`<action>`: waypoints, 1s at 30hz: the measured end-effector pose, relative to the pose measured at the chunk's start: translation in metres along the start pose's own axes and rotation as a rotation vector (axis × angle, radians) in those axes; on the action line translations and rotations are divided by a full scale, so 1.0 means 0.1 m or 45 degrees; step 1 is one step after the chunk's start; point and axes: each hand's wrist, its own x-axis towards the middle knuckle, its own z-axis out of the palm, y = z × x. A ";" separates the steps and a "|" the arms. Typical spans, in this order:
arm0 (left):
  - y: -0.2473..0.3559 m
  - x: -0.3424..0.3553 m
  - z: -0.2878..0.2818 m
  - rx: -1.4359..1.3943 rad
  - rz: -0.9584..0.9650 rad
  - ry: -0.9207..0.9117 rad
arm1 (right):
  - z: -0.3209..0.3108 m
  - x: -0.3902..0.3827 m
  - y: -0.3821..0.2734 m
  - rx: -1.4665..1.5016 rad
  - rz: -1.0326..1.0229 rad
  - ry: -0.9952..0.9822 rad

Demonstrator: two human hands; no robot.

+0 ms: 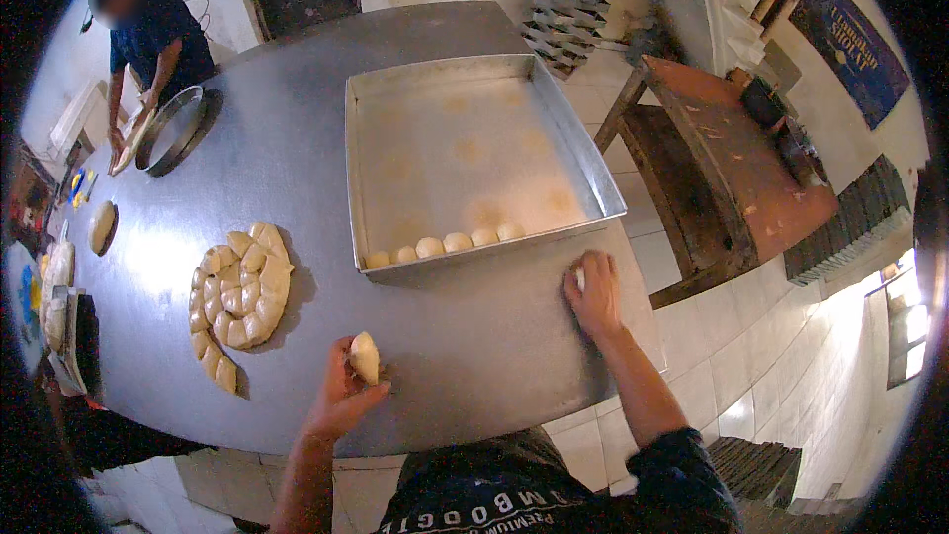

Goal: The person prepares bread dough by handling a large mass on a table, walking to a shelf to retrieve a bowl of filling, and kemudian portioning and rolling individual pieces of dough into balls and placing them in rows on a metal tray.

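Note:
My left hand [341, 398] is closed around a pale piece of dough [365, 358], holding it above the near edge of the metal table. Over to the right, my right hand [597, 299] is curled down at the tabletop, just off the tray's near right corner. A small bit of pale dough [580, 279] shows at its fingers; the rest is hidden by the hand. Left of my hands lies a coil of cut dough pieces [259, 321]. Inside the large square metal tray [420, 275], a row of round dough balls [457, 242] sits along the near wall.
Across the table [287, 74] at far left, a person [163, 35] handles dough beside a round metal ring [176, 131]. An oval dough lump [102, 227] lies at the left. A wooden stand [732, 158] is past the right edge, with stacked dark pans [858, 222] beyond it.

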 end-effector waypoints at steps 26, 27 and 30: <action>-0.13 -0.17 0.11 -0.220 -0.212 -0.256 | -0.16 -0.42 -1.78 0.975 0.135 -0.914; -0.09 -0.25 -0.05 0.119 -0.063 -0.172 | -0.14 -0.64 -1.54 0.929 0.134 -0.738; -0.38 -0.38 -0.94 1.155 0.552 0.764 | -0.26 -0.93 -0.98 -0.150 -0.338 -0.425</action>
